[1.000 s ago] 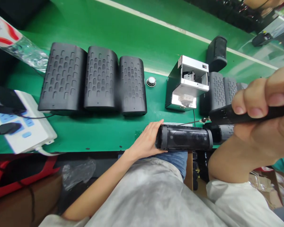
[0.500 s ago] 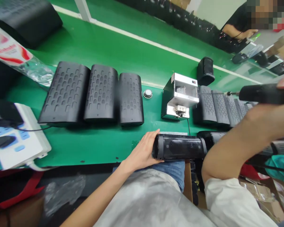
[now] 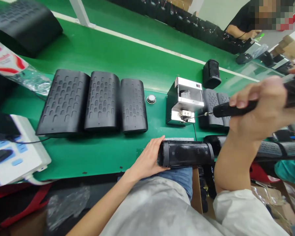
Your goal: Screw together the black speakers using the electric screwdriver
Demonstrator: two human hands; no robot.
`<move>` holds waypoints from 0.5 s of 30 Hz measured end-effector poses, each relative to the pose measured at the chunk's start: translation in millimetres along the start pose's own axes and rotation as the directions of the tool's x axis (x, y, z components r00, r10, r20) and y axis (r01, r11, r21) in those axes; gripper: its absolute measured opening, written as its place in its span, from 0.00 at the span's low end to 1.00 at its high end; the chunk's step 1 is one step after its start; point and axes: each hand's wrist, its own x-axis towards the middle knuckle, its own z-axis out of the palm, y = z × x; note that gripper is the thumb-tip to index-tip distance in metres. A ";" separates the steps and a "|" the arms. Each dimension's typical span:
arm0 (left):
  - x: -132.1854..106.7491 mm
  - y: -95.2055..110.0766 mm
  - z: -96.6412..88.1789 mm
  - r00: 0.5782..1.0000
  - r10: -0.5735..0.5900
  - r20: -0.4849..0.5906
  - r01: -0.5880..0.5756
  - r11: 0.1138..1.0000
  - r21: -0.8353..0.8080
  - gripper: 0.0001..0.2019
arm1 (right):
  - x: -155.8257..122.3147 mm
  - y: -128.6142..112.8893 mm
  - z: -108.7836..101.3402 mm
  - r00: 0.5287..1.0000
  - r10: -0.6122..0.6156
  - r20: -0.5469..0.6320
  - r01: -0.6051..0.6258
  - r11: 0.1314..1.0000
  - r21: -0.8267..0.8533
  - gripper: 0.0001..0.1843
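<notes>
Black screwdriver (image 3: 223,110) partly behind right fingers (image 3: 247,94)

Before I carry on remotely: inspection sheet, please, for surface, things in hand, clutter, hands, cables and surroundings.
Surface: green bench top, dark spots near its front edge.
Things in hand: black speaker, lying lengthwise at the near edge; black driver, pointing to the front of the silver machine, contact unclear.
Clutter: labelled bottle at left; silver disc between the black housings and the machine.
Hands: left hand grips the speaker's left end; right hand closed around the driver.
Cables: white cable at the power strip; black cable below the machine.
Surroundings: co-worker across the bench, upper right; crumpled plastic, lower left.
</notes>
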 end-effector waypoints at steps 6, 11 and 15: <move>-0.6 0.7 0.7 1.000 -0.005 -0.012 0.005 1.000 -0.008 0.75 | -20.0 27.2 25.5 0.989 -0.073 0.126 0.059 0.992 0.109 0.16; 0.6 1.1 1.6 1.000 0.006 -0.017 -0.006 1.000 -0.013 0.75 | -18.7 35.1 18.7 0.995 -0.010 0.099 0.003 0.998 0.070 0.16; 1.3 1.1 0.9 1.000 0.005 -0.015 -0.005 1.000 -0.014 0.75 | -22.1 20.9 15.5 0.992 0.093 0.091 -0.099 0.992 0.074 0.16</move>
